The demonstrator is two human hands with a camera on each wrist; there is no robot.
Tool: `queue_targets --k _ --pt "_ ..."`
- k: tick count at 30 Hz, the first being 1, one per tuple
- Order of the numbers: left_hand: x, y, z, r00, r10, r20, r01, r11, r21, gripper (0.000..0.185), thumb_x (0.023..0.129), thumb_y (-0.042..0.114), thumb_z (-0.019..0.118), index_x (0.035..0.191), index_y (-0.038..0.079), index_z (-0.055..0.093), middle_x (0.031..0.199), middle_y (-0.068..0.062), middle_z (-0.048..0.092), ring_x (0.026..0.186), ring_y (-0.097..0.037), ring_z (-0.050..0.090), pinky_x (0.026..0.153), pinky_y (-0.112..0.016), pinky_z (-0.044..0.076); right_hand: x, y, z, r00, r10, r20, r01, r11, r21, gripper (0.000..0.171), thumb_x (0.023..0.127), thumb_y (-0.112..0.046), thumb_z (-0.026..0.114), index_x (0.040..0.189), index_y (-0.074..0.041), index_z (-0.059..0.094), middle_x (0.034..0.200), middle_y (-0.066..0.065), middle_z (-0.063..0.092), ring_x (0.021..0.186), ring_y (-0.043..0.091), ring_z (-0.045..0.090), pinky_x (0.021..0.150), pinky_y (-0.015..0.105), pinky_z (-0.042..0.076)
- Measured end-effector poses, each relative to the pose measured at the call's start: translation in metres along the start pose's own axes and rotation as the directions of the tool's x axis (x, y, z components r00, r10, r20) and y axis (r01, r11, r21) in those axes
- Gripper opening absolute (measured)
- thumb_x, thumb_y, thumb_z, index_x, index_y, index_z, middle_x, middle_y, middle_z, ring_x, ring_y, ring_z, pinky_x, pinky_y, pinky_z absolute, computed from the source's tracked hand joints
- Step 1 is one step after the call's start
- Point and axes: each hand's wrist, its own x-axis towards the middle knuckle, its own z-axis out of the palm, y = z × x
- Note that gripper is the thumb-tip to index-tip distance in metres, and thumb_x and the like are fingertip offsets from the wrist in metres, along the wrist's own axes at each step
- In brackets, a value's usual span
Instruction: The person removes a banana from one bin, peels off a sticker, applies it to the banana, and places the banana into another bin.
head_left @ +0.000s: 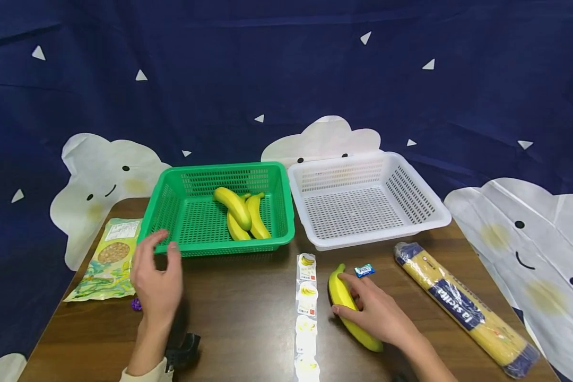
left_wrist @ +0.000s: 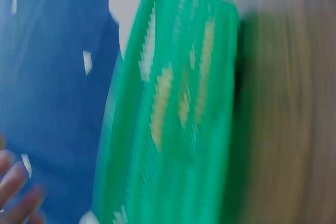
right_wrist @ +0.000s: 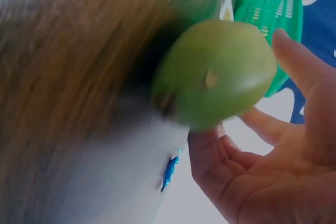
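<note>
My right hand (head_left: 379,314) holds a yellow banana (head_left: 339,289) on the wooden table, with the thumb on one side and the fingers on the other. Close up in the right wrist view, the banana's rounded greenish end (right_wrist: 226,72) fills the middle, between thumb and fingertips. My left hand (head_left: 158,284) hovers before the left corner of a green basket (head_left: 219,249), fingers apart and nothing held. Inside that basket lie several bananas (head_left: 235,206). A strip of banana stickers (head_left: 306,307) runs down the table, left of the held banana. The left wrist view is blurred.
Beside the green basket stands a white basket (head_left: 372,239). A long pack of pasta (head_left: 463,307) lies at the right, and a small blue wrapper (head_left: 364,270) near the banana. On the left are a yellow-green food bag (head_left: 107,270) and a small purple item (head_left: 136,304).
</note>
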Motion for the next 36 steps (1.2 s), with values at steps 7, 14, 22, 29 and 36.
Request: queue_targets --k 7,14,22,29,36 --pt "-0.05 0.054 0.059 0.762 0.369 0.532 -0.318 0.929 -0.189 0.021 0.089 0.019 0.065 0.107 0.009 0.07 0.11 0.0 0.066 0.105 -0.015 0.06 0.091 -0.029 0.046 -0.003 0.001 -0.001 0.999 0.022 0.027 -0.023 0.999 0.045 0.062 0.085 -0.049 0.069 0.138 -0.024 0.049 0.093 -0.007 0.054 0.073 0.007 0.051 0.062 0.027 0.044" --pt "-0.088 0.064 0.095 0.472 0.304 0.827 -0.389 0.914 -0.114 0.04 0.093 0.031 0.06 0.129 0.014 0.059 0.13 -0.001 0.056 0.121 -0.017 0.05 0.1 -0.036 0.041 -0.002 0.0 0.001 0.999 0.033 0.021 -0.034 0.998 0.057 0.06 0.084 -0.049 0.07 0.136 -0.024 0.051 0.092 -0.006 0.056 0.072 0.007 0.053 0.062 0.028 0.045" --pt "-0.096 0.064 0.109 0.357 0.273 0.893 -0.504 0.862 -0.062 0.045 0.095 0.037 0.057 0.135 0.017 0.056 0.139 -0.005 0.049 0.13 -0.026 0.042 0.101 -0.044 0.039 -0.001 0.0 0.0 0.998 0.052 0.025 -0.054 0.995 0.081 0.059 0.084 -0.045 0.072 0.135 -0.022 0.052 0.091 -0.007 0.057 0.071 0.006 0.054 0.062 0.028 0.046" --pt "-0.103 0.061 0.109 0.297 0.206 0.932 -0.526 0.85 -0.021 0.048 0.095 0.042 0.054 0.138 0.021 0.053 0.145 -0.002 0.043 0.134 -0.028 0.036 0.102 -0.05 0.037 0.0 -0.002 -0.001 0.999 0.044 0.021 -0.046 0.994 0.098 0.059 0.083 -0.042 0.075 0.134 -0.02 0.053 0.09 -0.006 0.058 0.071 0.006 0.056 0.062 0.028 0.047" --pt "-0.107 0.062 0.104 0.249 0.193 0.949 -0.563 0.826 -0.02 0.045 0.095 0.042 0.054 0.136 0.022 0.055 0.144 0.0 0.044 0.133 -0.031 0.037 0.1 -0.053 0.037 0.002 -0.001 0.0 0.998 0.061 0.027 -0.063 0.993 0.102 0.062 0.081 -0.043 0.076 0.134 -0.021 0.053 0.09 -0.006 0.059 0.071 0.006 0.056 0.063 0.028 0.046"
